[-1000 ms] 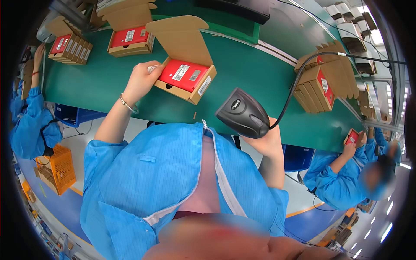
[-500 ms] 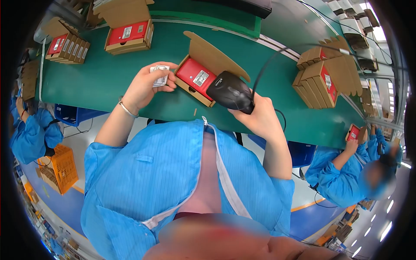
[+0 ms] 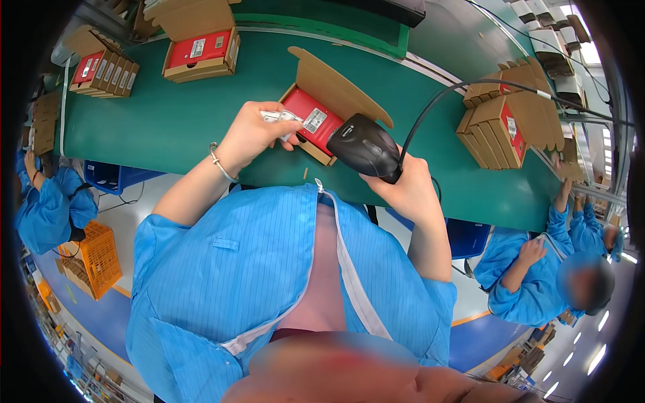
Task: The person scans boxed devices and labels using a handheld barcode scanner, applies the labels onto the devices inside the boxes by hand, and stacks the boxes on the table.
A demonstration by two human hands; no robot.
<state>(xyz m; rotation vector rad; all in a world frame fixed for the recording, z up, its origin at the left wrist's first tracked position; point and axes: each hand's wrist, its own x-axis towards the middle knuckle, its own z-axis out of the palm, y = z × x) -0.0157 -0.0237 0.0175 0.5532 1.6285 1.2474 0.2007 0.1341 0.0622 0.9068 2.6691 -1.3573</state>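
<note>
My right hand [image 3: 408, 191] grips a black barcode scanner [image 3: 365, 146], its head over the right end of a small open cardboard box [image 3: 327, 160]. In that box lies a flat red device [image 3: 300, 105] with a printed white label [image 3: 314, 121]. Between the thumb and fingers of my left hand [image 3: 252, 138] is a small stack of white printed labels [image 3: 281, 117], held at the box's left side and partly covering the device from view. Behind the device, the brown lid [image 3: 342, 87] stands raised.
Other open boxes with red devices stand at the back left [image 3: 200, 50], the far left [image 3: 107, 72] and the right [image 3: 497, 131]. The scanner's cable [image 3: 430, 101] arcs to the right across the green table [image 3: 168, 127]. Co-workers in blue sit at both sides [image 3: 50, 201].
My left hand has moved right with the labels, from beside the box to its edge. The scanner has shifted slightly right and down. The co-worker at right has moved their arms.
</note>
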